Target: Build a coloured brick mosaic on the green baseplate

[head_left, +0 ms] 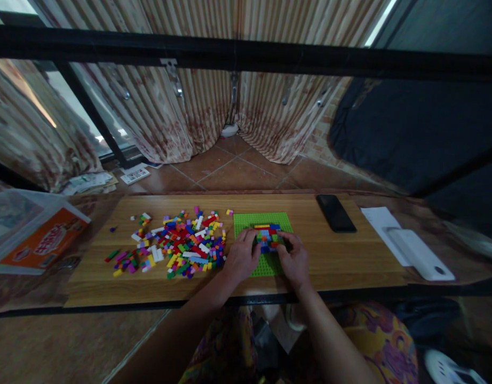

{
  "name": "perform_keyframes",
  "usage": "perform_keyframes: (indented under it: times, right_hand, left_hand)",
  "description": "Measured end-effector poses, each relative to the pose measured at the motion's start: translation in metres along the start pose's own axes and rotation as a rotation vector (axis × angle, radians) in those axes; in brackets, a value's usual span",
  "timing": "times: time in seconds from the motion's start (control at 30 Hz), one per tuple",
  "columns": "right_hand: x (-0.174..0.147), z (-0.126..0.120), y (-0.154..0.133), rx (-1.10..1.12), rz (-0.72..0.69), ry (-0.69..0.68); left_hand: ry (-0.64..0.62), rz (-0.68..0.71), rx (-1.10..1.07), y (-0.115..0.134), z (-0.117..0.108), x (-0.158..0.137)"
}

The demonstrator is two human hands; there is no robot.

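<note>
A green studded baseplate [240,220] lies on the wooden board. Over its middle is a block of joined toy bricks [267,234] in red, blue, yellow, green and orange. My left hand [243,255] has its fingers closed at the left side of the brick block. From the right, my right hand [294,260] grips the opposite side with thumb and fingers. Both hands partly cover the block's edges. Whether the block is pressed onto the baseplate or only rests there, I cannot tell.
Left of the baseplate spreads a pile of loose toy bricks [190,240]. A black phone [336,213] lies at the board's right, beyond it a white power-bank-like object [426,256] and paper [380,224]. A clear plastic tub [14,205] stands far left. A dark bar [246,55] crosses above.
</note>
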State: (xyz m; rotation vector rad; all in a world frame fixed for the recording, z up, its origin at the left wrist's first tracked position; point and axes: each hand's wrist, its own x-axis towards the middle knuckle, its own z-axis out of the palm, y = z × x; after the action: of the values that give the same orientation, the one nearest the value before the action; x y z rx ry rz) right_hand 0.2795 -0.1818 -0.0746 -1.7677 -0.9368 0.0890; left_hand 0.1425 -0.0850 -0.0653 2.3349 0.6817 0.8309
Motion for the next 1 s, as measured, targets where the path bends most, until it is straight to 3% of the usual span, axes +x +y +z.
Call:
perform_keyframes:
  times: [1.0]
  right_hand:
    - [0.0001, -0.0003, 0.0037, 0.029, -0.037, -0.02]
  left_hand:
    - [-0.004, -0.008, 0.008, -0.0001, 0.0018, -0.001]
